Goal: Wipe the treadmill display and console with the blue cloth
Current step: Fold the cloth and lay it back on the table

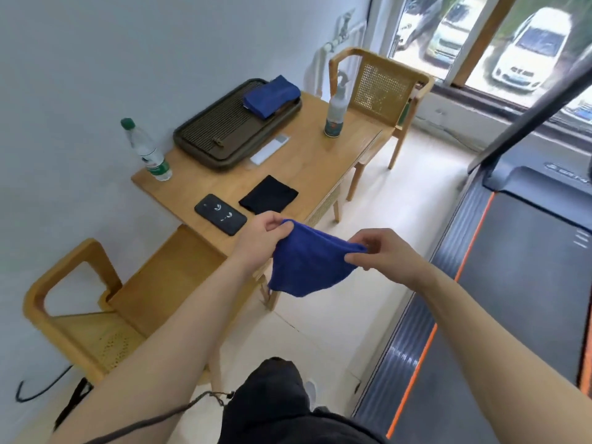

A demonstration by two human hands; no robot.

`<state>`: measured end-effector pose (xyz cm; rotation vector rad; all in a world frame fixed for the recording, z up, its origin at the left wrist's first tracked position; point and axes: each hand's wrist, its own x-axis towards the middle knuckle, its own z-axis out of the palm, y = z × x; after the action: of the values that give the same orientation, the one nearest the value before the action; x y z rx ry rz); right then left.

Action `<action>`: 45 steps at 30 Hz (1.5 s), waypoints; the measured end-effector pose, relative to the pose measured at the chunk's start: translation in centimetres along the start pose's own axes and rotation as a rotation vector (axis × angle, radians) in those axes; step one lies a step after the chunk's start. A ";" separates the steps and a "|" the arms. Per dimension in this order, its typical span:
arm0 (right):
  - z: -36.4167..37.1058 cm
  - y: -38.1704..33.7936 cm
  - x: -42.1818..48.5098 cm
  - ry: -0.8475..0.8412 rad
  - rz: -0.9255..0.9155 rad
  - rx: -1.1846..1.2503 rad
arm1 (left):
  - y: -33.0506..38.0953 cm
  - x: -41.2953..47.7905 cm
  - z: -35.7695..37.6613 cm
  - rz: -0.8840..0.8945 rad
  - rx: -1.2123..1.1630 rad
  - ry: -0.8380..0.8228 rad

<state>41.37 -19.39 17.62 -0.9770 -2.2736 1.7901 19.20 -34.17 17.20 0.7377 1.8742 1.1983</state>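
Note:
A blue cloth (309, 264) hangs in the air in front of me, stretched between both hands above the floor by the table's near corner. My left hand (261, 237) pinches its left top corner. My right hand (381, 251) pinches its right top corner. The treadmill (512, 283) lies to the right, with a dark belt and an orange stripe along its edge. One black upright of the treadmill (544, 100) slants up at the far right. Its display and console are out of view.
A wooden table (320, 155) stands on the left with a black phone (220, 214), a black cloth (268, 194), a water bottle (147, 152), a spray bottle (336, 113), a white remote (269, 149) and a dark tray (224, 133) holding a second blue cloth (270, 95). Wooden chairs (381, 88) stand at both ends.

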 end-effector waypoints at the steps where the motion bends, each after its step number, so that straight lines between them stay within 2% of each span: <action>1: -1.1 -0.2 1.2 0.047 -0.005 -0.008 | 0.7 1.7 0.2 0.006 0.006 -0.014; 5: -5.3 -1.2 7.0 0.182 -0.011 -0.057 | 3.1 9.1 0.0 0.000 -0.063 -0.059; 10: -9.5 -4.2 16.2 0.211 -0.053 -0.043 | 5.7 18.5 -1.2 -0.032 -0.185 -0.036; 14: -12.0 -8.3 25.3 0.263 -0.072 -0.082 | 9.0 24.4 -3.9 -0.006 -0.243 0.065; 17: -13.3 -11.9 31.9 0.220 -0.157 -0.147 | 10.8 27.8 -6.8 0.035 -0.196 0.176; 22: -14.8 -14.2 40.3 0.036 -0.224 -0.267 | 11.4 31.2 -8.7 0.006 -0.167 0.325; 27: -15.9 -9.2 46.4 -0.196 -0.214 -0.366 | 7.3 33.7 -5.8 -0.155 -0.070 0.385; 31: -16.7 -1.9 48.9 -0.421 -0.110 -0.405 | 3.0 34.5 -0.2 -0.361 -0.031 0.359; 34: -17.0 3.8 50.2 -0.604 0.007 -0.499 | -0.6 34.3 5.0 -0.559 0.114 0.310; 36: -17.1 6.4 51.0 -0.706 0.044 -0.557 | -2.2 34.2 7.7 -0.680 0.101 0.255; 39: -17.1 7.3 52.0 -0.797 0.050 -0.602 | -3.1 34.9 9.3 -0.799 0.062 0.228; 42: -16.7 6.6 53.5 -0.889 0.111 -0.615 | -3.1 35.9 8.5 -0.830 -0.016 0.232; 45: -16.0 5.7 54.7 -1.019 0.187 -0.702 | -2.7 37.0 7.1 -0.849 -0.100 0.097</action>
<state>7.48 23.48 0.55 -0.2790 -3.7025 1.8155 5.44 -2.56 1.82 -0.1930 1.8757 0.7596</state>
